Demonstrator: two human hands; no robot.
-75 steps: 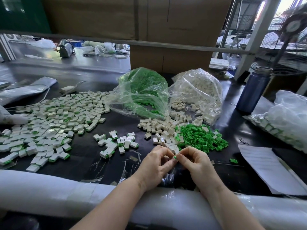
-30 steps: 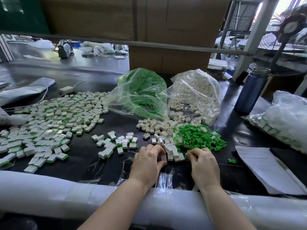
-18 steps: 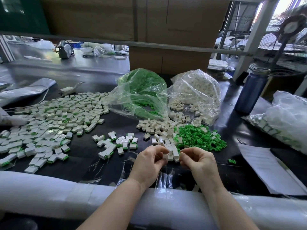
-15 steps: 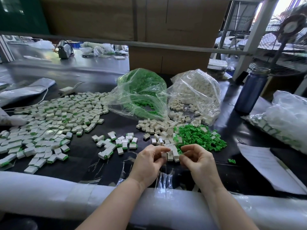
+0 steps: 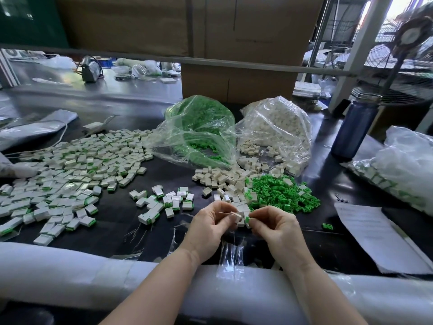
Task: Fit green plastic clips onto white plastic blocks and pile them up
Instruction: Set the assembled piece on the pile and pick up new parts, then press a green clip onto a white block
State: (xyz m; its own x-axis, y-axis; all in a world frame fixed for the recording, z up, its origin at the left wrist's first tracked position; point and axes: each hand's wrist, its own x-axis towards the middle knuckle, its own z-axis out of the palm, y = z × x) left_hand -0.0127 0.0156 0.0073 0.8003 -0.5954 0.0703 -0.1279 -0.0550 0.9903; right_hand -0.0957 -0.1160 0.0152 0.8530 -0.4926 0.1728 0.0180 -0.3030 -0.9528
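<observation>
- Finished pile: a broad spread of clipped blocks covers the left of the bench, so much seems done.
- Supply: two bags and loose heaps of white blocks and green clips remain, so much is left.
- In hand: left hand pinches a white block; right hand pinches a green clip just beside it, apparently not yet seated.

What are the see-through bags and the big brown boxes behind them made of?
The two bags, one of green clips and one of white blocks, look like thin clear plastic film: crinkled, glossy, contents showing through. The brown boxes look like matte cardboard, with flat panels and straight seams, though no cut edge shows to confirm it.
</observation>
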